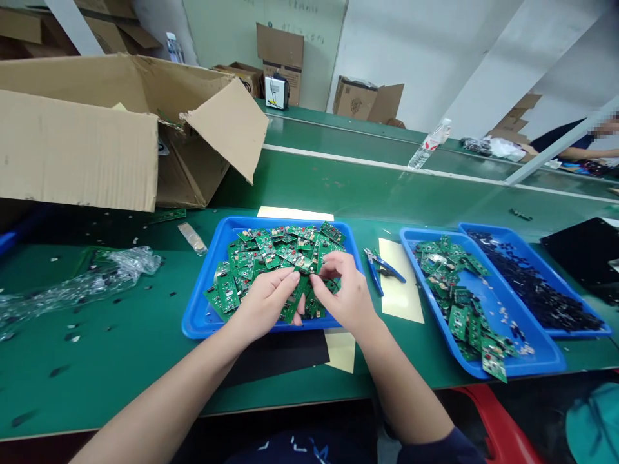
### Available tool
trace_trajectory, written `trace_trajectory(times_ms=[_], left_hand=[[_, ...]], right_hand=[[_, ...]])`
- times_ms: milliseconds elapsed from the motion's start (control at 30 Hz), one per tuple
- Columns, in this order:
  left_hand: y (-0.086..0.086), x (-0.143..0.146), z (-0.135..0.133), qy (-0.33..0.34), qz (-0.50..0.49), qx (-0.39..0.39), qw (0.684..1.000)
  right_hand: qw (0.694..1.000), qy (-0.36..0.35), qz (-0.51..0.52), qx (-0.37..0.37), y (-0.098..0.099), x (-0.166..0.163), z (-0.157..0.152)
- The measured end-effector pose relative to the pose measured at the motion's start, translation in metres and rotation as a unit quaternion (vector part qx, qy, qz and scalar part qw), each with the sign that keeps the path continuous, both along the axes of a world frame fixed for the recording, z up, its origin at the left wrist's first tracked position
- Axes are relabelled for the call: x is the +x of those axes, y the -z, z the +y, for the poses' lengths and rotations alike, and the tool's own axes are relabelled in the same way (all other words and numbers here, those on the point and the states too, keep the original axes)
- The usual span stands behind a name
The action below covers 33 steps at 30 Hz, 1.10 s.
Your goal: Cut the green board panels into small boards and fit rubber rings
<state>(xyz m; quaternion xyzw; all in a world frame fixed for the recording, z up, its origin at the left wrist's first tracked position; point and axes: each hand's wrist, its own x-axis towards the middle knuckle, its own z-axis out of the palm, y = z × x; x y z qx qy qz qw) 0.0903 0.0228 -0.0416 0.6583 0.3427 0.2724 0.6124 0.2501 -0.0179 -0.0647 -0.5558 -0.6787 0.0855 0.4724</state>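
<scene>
Your left hand (271, 293) has one green circuit board (296, 299), thumb on top and fingertips underneath, while your right hand (345, 290) has thumb and index pinched close by its far end; can't tell if they've got the board itself or some little part. I'd keep that underside support and grip by the edges, so nothing bends and the components don't take the squeeze. The long axis runs mostly away from you, with the far end leaning a bit right and the near end toward your belly. It's just above the near half of the blue tray (199, 319), over a messy pile of boards (232, 287). Further right on the tabletop (159, 361) there's blue-handled pliers (374, 274), partly on yellow paper (401, 299).
</scene>
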Motion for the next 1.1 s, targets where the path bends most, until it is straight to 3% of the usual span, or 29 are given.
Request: trace_trajectory(times_ms=[167, 300, 533, 633, 767, 967, 1100], left_hand=[[-0.004, -0.001, 0.001, -0.002, -0.009, 0.015, 1.0], [-0.003, -0.001, 0.001, 0.0, 0.007, 0.03, 1.0], [-0.007, -0.004, 0.0, 0.107, 0.075, 0.054, 0.99], [-0.005, -0.006, 0.0, 0.101, 0.083, 0.105, 0.986], [0.005, -0.007, 0.005, 0.005, 0.052, 0.156, 0.986], [0.008, -0.006, 0.005, 0.021, 0.073, 0.25, 0.965], [0.007, -0.004, 0.003, 0.032, 0.083, 0.257, 0.962]], right_hand=[[0.997, -0.076, 0.002, 0.013, -0.002, 0.003, 0.001], [0.997, -0.051, -0.017, 0.062, -0.004, 0.003, 0.002], [0.997, -0.052, -0.004, 0.061, -0.005, 0.002, 0.001], [0.996, -0.006, 0.039, 0.083, -0.006, 0.005, 0.0], [0.976, 0.108, 0.092, 0.166, -0.007, 0.011, -0.001], [0.996, -0.033, 0.08, 0.035, -0.01, 0.0, -0.004], [0.996, -0.023, 0.08, 0.029, -0.011, -0.004, -0.004]])
